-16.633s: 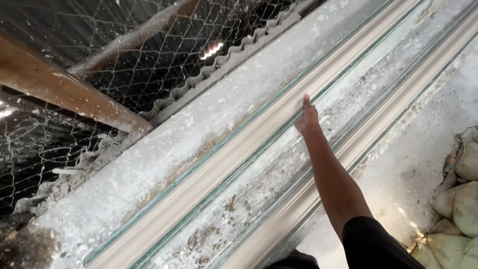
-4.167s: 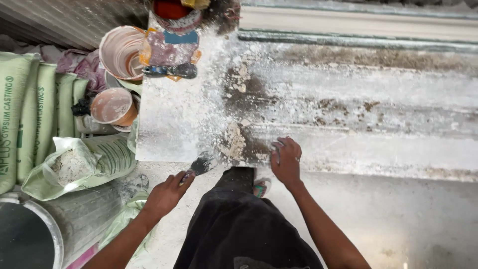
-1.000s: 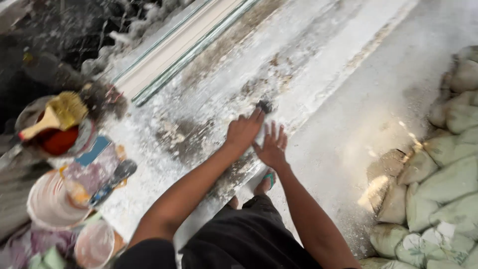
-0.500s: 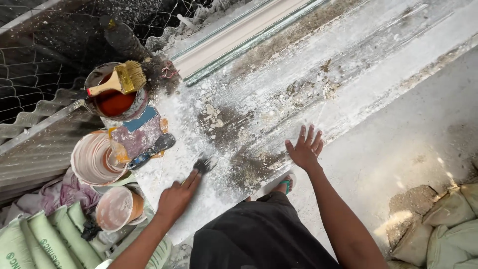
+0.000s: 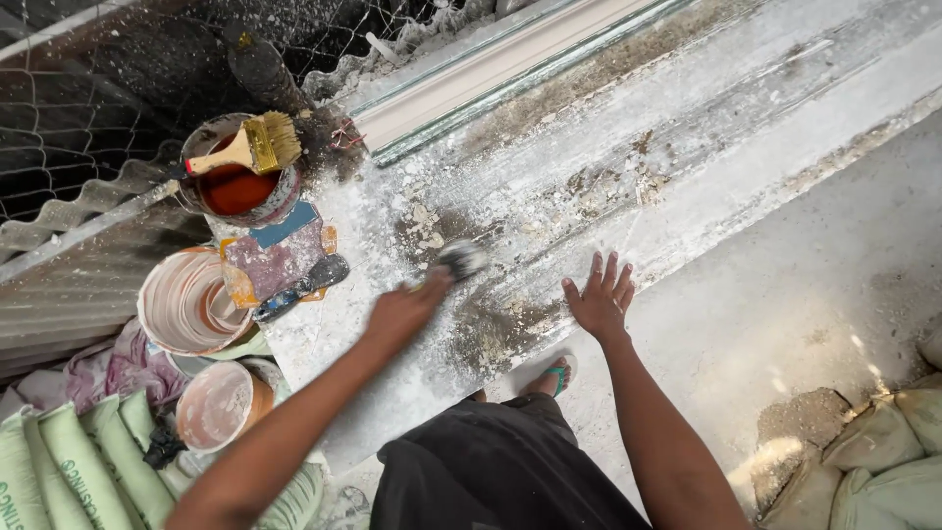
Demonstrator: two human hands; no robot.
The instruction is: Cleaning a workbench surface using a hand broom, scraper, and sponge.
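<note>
Left hand (image 5: 397, 312) clamped on small brush (image 5: 459, 259), blurred, on dusty white table (image 5: 746, 128). Right hand (image 5: 599, 299) spread flat at near edge, holding nothing. Patch around brush looks dark, scrubbed; crust remains beyond. Tin with paintbrush (image 5: 235, 177) and buckets (image 5: 186, 304) crowd left end; right stretch open.

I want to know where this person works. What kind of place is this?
Probably an outdoor plaster-casting or building workshop. Sacks of powder stand stacked at the side, a long bench is caked in white dust, and a paintbrush rests on a can of reddish liquid.
</note>
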